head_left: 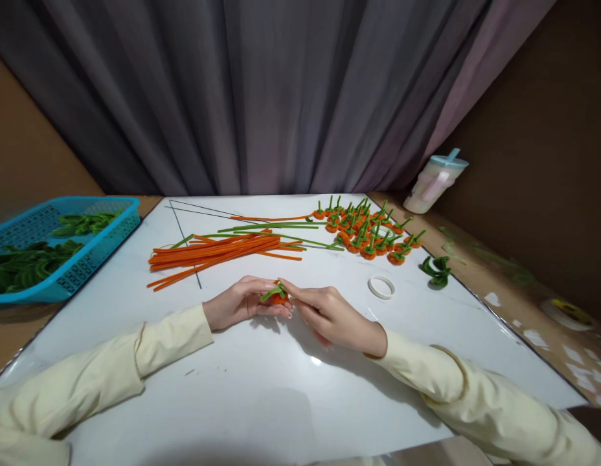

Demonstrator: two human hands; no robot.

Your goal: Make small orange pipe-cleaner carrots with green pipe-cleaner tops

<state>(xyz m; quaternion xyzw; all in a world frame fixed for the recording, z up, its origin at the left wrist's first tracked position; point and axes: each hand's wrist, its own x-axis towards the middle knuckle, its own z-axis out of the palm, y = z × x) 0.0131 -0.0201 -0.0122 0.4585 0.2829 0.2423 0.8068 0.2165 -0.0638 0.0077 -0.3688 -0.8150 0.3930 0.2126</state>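
Observation:
My left hand (242, 301) and my right hand (329, 314) meet over the middle of the white table (261, 388). Between their fingertips sits a small orange pipe-cleaner piece with a green stem (277, 294). Both hands pinch it, the left from below and the right from the side. Both sleeves are pale yellow and rest on the tabletop.
A bundle of orange pipe cleaners (217, 252) and green ones (271, 228) lies behind my hands. Several finished orange pieces (366, 233) cluster at the back right. A white tape ring (381, 286), a green coil (437, 270), a blue basket (77, 259) of green leaves and a lidded cup (434, 181) surround them.

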